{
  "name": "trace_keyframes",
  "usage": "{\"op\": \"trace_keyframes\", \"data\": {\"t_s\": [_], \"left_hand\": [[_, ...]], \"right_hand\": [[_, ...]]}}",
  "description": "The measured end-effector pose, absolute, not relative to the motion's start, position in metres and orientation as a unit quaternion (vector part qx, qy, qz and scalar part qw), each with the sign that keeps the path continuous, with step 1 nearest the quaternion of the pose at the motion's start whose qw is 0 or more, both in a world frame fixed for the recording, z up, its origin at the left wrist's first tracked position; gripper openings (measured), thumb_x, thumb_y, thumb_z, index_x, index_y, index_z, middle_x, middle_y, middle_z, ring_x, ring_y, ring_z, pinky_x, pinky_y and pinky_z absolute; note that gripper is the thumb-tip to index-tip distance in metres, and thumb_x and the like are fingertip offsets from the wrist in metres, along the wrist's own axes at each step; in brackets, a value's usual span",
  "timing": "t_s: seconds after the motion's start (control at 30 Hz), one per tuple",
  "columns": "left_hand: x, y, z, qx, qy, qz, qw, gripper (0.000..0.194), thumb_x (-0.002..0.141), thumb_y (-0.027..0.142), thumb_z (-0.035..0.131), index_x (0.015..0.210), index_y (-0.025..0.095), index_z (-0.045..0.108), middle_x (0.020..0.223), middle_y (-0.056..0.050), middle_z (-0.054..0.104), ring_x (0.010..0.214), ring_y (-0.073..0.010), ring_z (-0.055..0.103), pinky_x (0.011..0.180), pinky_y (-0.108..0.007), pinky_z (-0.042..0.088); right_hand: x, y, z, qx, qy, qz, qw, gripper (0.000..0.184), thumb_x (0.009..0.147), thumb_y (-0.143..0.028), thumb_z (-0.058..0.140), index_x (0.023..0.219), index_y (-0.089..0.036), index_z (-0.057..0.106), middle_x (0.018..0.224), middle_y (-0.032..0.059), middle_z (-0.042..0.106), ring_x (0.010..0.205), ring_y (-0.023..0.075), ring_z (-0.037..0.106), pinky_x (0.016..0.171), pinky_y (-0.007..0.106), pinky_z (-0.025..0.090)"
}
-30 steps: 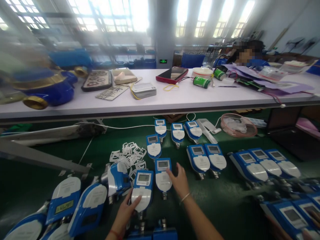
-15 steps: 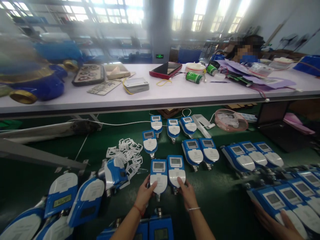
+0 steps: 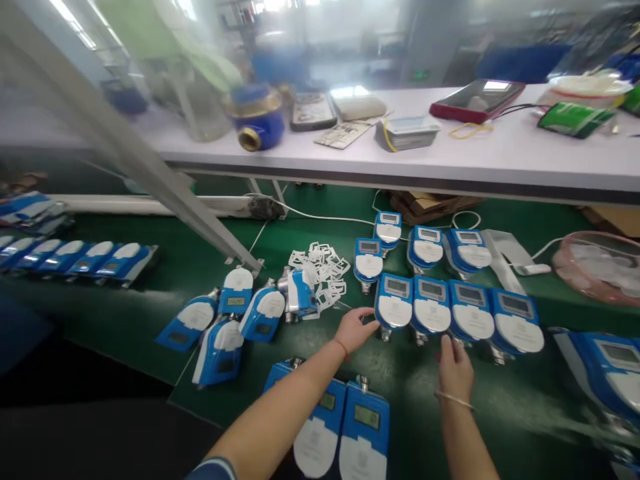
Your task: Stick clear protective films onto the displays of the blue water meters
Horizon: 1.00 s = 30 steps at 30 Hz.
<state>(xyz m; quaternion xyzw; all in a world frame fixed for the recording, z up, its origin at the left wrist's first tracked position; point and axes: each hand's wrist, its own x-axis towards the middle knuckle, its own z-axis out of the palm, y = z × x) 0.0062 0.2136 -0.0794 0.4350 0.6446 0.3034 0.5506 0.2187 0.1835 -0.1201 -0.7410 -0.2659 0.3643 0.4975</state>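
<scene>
Blue and white water meters with small grey displays lie on the green table. My left hand (image 3: 356,329) is at the left edge of the leftmost water meter (image 3: 394,303) in a close row, thumb and fingers apart, fingertips touching its side. Beside that one lie a second water meter (image 3: 431,307), a third (image 3: 471,312) and a fourth (image 3: 517,323). My right hand (image 3: 456,370) is just below the second and third ones, fingers pointing up, with nothing visibly held. Whether its fingertips touch a meter I cannot tell.
Several water meters (image 3: 367,427) lie under my left forearm, others left and far left. White plastic frames (image 3: 323,273) are piled mid-table. A pink bowl (image 3: 595,270) stands right. A white shelf (image 3: 310,167) crosses above; a slanted metal leg (image 3: 165,173) cuts the left side.
My hands first held one water meter each and brought them side by side. That pair now sits against the other two in one row, and my grasp has loosened. The view has swung left.
</scene>
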Motion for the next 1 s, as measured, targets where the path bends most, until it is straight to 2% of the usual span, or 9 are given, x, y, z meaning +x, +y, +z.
{"op": "trace_keyframes", "data": {"t_s": [0.07, 0.17, 0.3, 0.4, 0.53, 0.6, 0.73, 0.8, 1.0], "left_hand": [[-0.042, 0.168, -0.056, 0.453, 0.671, 0.293, 0.508, 0.022, 0.090, 0.033, 0.058, 0.103, 0.016, 0.063, 0.102, -0.005, 0.066, 0.085, -0.0158, 0.064, 0.078, -0.036, 0.054], [-0.129, 0.093, -0.023, 0.428, 0.758, 0.281, 0.403, 0.023, 0.083, 0.032, 0.065, 0.099, 0.016, 0.065, 0.096, -0.005, 0.066, 0.086, -0.0183, 0.062, 0.083, -0.039, 0.051], [-0.238, 0.046, -0.012, 0.322, 0.883, 0.229, 0.254, 0.038, 0.085, 0.035, 0.059, 0.116, 0.015, 0.058, 0.122, -0.012, 0.057, 0.110, -0.0270, 0.055, 0.099, -0.049, 0.041], [-0.289, 0.059, -0.028, 0.281, 0.908, 0.172, 0.259, 0.039, 0.085, 0.036, 0.063, 0.118, 0.016, 0.056, 0.124, -0.010, 0.056, 0.112, -0.0263, 0.055, 0.096, -0.050, 0.044], [-0.311, 0.080, -0.051, 0.259, 0.907, 0.147, 0.298, 0.035, 0.089, 0.036, 0.059, 0.117, 0.016, 0.057, 0.120, -0.009, 0.059, 0.106, -0.0236, 0.060, 0.090, -0.047, 0.049], [-0.312, 0.077, -0.057, 0.244, 0.906, 0.162, 0.305, 0.036, 0.089, 0.035, 0.059, 0.119, 0.017, 0.056, 0.122, -0.009, 0.059, 0.107, -0.0239, 0.059, 0.090, -0.047, 0.049], [-0.307, 0.043, -0.065, 0.181, 0.901, 0.225, 0.323, 0.034, 0.089, 0.034, 0.059, 0.118, 0.016, 0.056, 0.119, -0.009, 0.059, 0.103, -0.0225, 0.061, 0.087, -0.044, 0.052], [-0.297, 0.022, -0.070, 0.138, 0.891, 0.264, 0.342, 0.032, 0.090, 0.035, 0.059, 0.115, 0.015, 0.057, 0.113, -0.008, 0.062, 0.095, -0.0199, 0.063, 0.081, -0.040, 0.054], [-0.255, -0.015, -0.093, 0.049, 0.838, 0.355, 0.411, 0.030, 0.093, 0.039, 0.053, 0.106, 0.014, 0.060, 0.095, -0.004, 0.065, 0.076, -0.0137, 0.064, 0.066, -0.031, 0.055]], "right_hand": [[0.205, 0.149, -0.102, -0.751, -0.276, 0.397, 0.450, 0.070, 0.068, -0.063, 0.065, 0.113, -0.009, 0.063, 0.100, 0.0142, 0.070, 0.086, 0.0275, 0.066, 0.076, 0.041, 0.055], [0.169, 0.104, -0.070, -0.720, -0.318, 0.489, 0.376, 0.059, 0.059, -0.059, 0.074, 0.098, -0.015, 0.072, 0.095, 0.0126, 0.073, 0.085, 0.0289, 0.068, 0.074, 0.039, 0.056], [0.099, 0.075, -0.032, -0.623, -0.404, 0.599, 0.299, 0.048, 0.061, -0.058, 0.074, 0.089, -0.020, 0.074, 0.099, 0.0123, 0.072, 0.093, 0.0301, 0.065, 0.086, 0.042, 0.052], [0.038, 0.059, -0.016, -0.566, -0.423, 0.658, 0.261, 0.045, 0.062, -0.059, 0.073, 0.086, -0.021, 0.074, 0.095, 0.0110, 0.072, 0.093, 0.0284, 0.064, 0.090, 0.042, 0.048], [-0.050, 0.024, -0.018, -0.512, -0.377, 0.750, 0.183, 0.055, 0.058, -0.065, 0.072, 0.086, -0.018, 0.071, 0.081, 0.0100, 0.071, 0.078, 0.0251, 0.067, 0.071, 0.038, 0.054], [-0.094, 0.006, -0.027, -0.508, -0.346, 0.775, 0.144, 0.060, 0.064, -0.072, 0.062, 0.086, -0.016, 0.068, 0.074, 0.0101, 0.068, 0.073, 0.0243, 0.068, 0.064, 0.037, 0.055], [-0.158, -0.015, -0.048, -0.546, -0.343, 0.755, 0.124, 0.068, 0.075, -0.080, 0.036, 0.083, -0.017, 0.062, 0.068, 0.0086, 0.062, 0.070, 0.0250, 0.068, 0.059, 0.037, 0.053], [-0.175, -0.017, -0.054, -0.580, -0.376, 0.707, 0.148, 0.064, 0.077, -0.076, 0.039, 0.090, -0.017, 0.061, 0.078, 0.0102, 0.063, 0.078, 0.0277, 0.067, 0.065, 0.040, 0.053], [-0.177, 0.017, -0.052, -0.579, -0.572, 0.538, 0.220, 0.038, 0.080, -0.031, 0.063, 0.116, -0.018, 0.058, 0.124, 0.0155, 0.055, 0.118, 0.0317, 0.049, 0.102, 0.046, 0.038]]}}
